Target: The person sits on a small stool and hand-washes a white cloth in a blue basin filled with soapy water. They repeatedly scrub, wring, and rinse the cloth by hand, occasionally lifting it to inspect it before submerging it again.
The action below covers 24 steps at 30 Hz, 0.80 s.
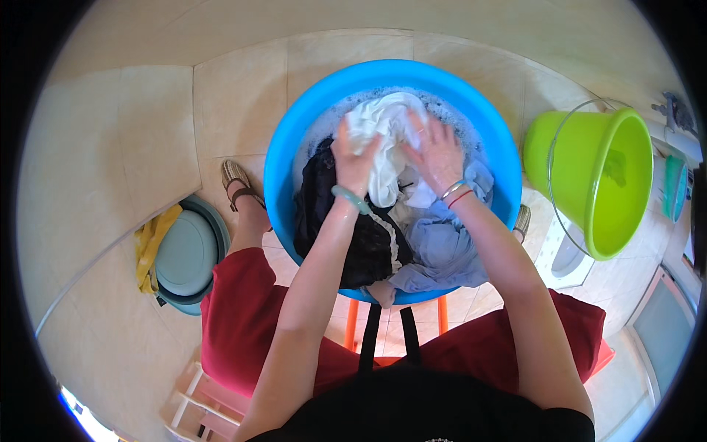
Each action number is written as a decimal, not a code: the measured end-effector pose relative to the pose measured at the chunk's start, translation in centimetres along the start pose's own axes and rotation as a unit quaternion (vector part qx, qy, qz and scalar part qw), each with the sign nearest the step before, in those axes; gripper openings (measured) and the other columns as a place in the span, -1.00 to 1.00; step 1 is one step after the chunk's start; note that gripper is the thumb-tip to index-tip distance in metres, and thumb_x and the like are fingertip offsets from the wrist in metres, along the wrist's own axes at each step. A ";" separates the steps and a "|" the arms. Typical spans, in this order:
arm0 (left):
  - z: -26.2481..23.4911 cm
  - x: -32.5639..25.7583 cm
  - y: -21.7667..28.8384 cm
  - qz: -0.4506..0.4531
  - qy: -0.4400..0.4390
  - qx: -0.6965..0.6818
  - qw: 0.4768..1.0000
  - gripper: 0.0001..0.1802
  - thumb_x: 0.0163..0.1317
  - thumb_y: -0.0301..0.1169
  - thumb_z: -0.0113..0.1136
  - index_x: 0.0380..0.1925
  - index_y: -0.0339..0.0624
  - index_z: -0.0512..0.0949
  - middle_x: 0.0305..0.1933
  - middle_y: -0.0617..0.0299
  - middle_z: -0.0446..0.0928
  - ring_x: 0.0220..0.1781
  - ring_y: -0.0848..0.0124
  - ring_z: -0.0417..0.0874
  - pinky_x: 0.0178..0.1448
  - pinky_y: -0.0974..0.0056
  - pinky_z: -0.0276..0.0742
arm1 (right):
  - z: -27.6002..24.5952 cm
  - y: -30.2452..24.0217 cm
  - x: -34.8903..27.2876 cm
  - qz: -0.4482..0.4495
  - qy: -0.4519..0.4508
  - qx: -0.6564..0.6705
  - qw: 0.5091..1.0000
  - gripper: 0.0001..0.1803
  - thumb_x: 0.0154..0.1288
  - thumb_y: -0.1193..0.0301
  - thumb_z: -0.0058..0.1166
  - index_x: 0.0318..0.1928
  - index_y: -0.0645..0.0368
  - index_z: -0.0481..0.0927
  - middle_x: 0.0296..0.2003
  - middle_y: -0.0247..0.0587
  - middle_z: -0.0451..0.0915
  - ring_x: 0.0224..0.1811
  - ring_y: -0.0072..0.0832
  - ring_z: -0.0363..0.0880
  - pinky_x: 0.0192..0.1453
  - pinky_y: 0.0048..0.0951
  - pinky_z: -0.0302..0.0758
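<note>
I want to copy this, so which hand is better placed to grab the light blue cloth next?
Probably the right hand: it's nearer the light blue cloth, while the left hand is beside the black cloth.

Tub [277,169]: bright blue
Topmost cloth [387,166]: white
Trimmed garment [357,258]: black, cream edging
Lower cloth [442,247]: pale blue
Bangle [351,198]: pale green
Bucket [578,158]: lime green
Trousers [239,317]: dark red
Basin [186,254]: grey-green

The person wears a black short-sleeved top [420,405] at lower centre, loose dark red trousers [239,320], a brown-strapped sandal [234,174], a pale green bangle [351,199], a silver-coloured bangle [453,189] and a thin red bracelet [461,198].
</note>
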State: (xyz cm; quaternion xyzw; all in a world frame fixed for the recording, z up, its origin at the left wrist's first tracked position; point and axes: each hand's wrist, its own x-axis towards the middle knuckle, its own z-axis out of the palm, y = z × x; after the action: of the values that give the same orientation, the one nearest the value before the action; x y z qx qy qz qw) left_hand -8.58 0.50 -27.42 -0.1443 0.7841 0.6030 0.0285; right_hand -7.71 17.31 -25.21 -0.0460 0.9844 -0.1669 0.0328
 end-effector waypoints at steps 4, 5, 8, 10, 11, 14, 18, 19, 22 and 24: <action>1.2 0.6 -0.7 -0.047 -0.165 0.266 0.948 -0.33 0.05 -0.45 0.19 0.24 -0.07 0.30 0.18 -0.18 0.20 0.14 -0.14 0.36 0.22 0.05 0.34 | 3.5 -0.3 0.3 -0.007 -0.146 -0.027 0.989 -0.33 0.13 0.20 0.15 0.28 -0.34 0.26 0.17 -0.28 0.31 0.08 -0.13 0.36 -0.01 0.05 0.43; 1.6 1.1 -1.2 -0.069 -0.192 0.292 0.934 -0.37 0.08 -0.45 0.15 0.23 -0.08 0.31 0.16 -0.17 0.25 0.14 -0.12 0.38 0.21 0.05 0.35 | 4.7 0.1 0.3 -0.040 -0.030 -0.068 0.996 -0.42 0.15 0.24 0.11 0.22 -0.17 0.33 0.01 -0.17 0.45 -0.01 -0.10 0.47 -0.04 0.01 0.46; 2.7 3.3 -3.6 -0.098 -0.265 0.368 0.886 -0.47 0.15 -0.43 0.05 0.18 -0.14 0.36 0.09 -0.15 0.38 0.12 -0.07 0.42 0.20 0.07 0.36 | 7.7 1.2 3.3 0.024 -0.227 -0.046 0.972 -0.52 0.22 0.31 0.01 0.18 -0.08 0.37 -0.17 -0.12 0.58 -0.03 -0.09 0.54 -0.17 0.01 0.53; 3.3 4.5 -5.9 -0.073 -0.310 0.417 0.851 -0.51 0.17 -0.42 0.01 0.15 -0.19 0.38 0.04 -0.13 0.47 0.11 -0.03 0.47 0.21 0.09 0.37 | 8.1 0.9 3.8 0.113 -0.157 -0.020 0.981 -0.60 0.22 0.31 0.00 0.08 0.04 0.45 -0.30 -0.02 0.61 -0.20 -0.06 0.61 -0.16 -0.04 0.53; 3.7 4.7 -6.2 0.020 -0.391 0.584 0.711 -0.48 0.15 -0.44 0.02 0.18 -0.22 0.36 0.07 -0.10 0.48 0.17 0.02 0.45 0.22 0.12 0.37 | 9.0 1.5 3.8 0.141 -0.145 0.014 0.979 -0.62 0.21 0.30 0.01 0.05 0.06 0.47 -0.29 -0.03 0.61 -0.21 -0.07 0.61 -0.17 -0.06 0.54; 3.1 6.2 -7.0 -0.043 -0.427 0.518 0.740 -0.48 0.20 -0.34 0.09 0.18 -0.23 0.35 0.23 0.03 0.38 0.30 0.11 0.34 0.25 0.12 0.35 | 8.0 0.8 4.0 0.141 -0.122 0.100 0.977 -0.67 0.19 0.25 0.04 -0.04 0.05 0.54 -0.29 -0.09 0.61 -0.20 -0.09 0.60 -0.15 -0.08 0.52; 2.0 2.0 -2.6 -0.312 -0.129 -0.417 0.844 -0.44 0.22 -0.18 0.21 0.15 -0.16 0.34 0.11 0.14 0.45 0.13 0.25 0.48 0.16 0.12 0.42 | 1.3 -1.9 3.0 -0.093 0.065 0.177 0.978 -0.84 0.01 0.35 0.11 -0.32 -0.04 0.62 -0.35 -0.25 0.60 -0.24 -0.25 0.54 -0.16 -0.19 0.45; 0.9 1.8 -2.5 -0.345 -0.186 -0.471 0.790 -0.46 0.22 -0.22 0.21 0.15 -0.14 0.32 0.10 0.13 0.45 0.11 0.25 0.49 0.15 0.13 0.43 | -0.5 -2.9 2.0 -0.199 0.131 0.173 0.956 -0.87 -0.06 0.39 0.12 -0.40 -0.07 0.61 -0.37 -0.31 0.58 -0.27 -0.31 0.52 -0.19 -0.25 0.44; -0.2 -0.2 2.6 -0.306 -0.222 -0.550 0.745 -0.52 0.29 -0.44 0.06 0.21 -0.01 0.26 0.11 0.10 0.42 0.12 0.27 0.47 0.10 0.15 0.47 | -4.4 -7.5 -3.6 -0.247 0.065 0.200 0.946 -0.88 -0.06 0.36 0.20 -0.41 -0.06 0.60 -0.24 -0.39 0.49 -0.23 -0.27 0.41 -0.12 -0.24 0.38; -0.5 -2.0 5.5 -0.302 -0.208 -0.502 0.784 -0.49 0.33 -0.36 0.07 0.25 0.06 0.21 0.05 0.12 0.43 0.03 0.29 0.48 0.07 0.17 0.48 | -6.7 -9.8 -5.8 -0.216 0.043 0.204 0.954 -0.86 -0.04 0.26 0.24 -0.45 -0.02 0.60 -0.18 -0.39 0.49 -0.15 -0.32 0.37 -0.11 -0.23 0.32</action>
State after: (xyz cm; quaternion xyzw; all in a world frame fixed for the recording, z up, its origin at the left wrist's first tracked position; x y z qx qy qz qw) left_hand -8.08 1.72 -21.69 -0.2393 0.2624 0.8871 0.2949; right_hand -1.71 10.83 -15.31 -0.2428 0.8962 -0.3694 -0.0374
